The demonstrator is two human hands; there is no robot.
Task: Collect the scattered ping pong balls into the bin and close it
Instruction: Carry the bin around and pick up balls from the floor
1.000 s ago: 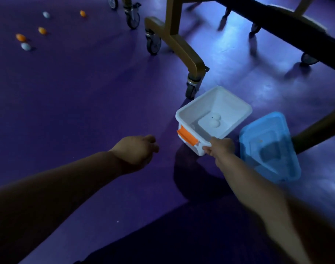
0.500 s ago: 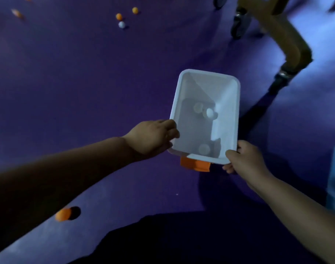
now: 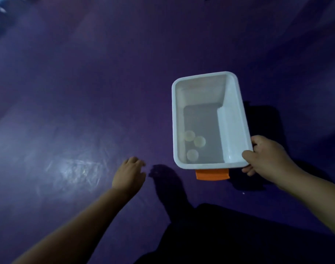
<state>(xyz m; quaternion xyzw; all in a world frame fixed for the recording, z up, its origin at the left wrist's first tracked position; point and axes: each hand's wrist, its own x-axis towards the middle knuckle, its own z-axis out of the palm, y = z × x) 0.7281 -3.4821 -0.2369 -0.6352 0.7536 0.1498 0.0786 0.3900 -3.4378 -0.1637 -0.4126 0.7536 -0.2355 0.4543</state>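
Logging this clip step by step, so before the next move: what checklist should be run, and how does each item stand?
1. Right hand grips the bin at its near corner: ok.
2. Left hand free to pick: ok.
3. Bin open, mouth upward: ok.
4. Three white balls lie inside: ok.
5. Loose ball near left hand: not ok, none visible.
6. Lid in sight: not ok.

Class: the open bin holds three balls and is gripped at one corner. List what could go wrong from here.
1. Only the right hand grips the bin, at its near corner. It could tip, and the three balls may roll out, since its top is open.
2. The left hand reaches over the dim floor with no ball visible near it. A grab there might miss.
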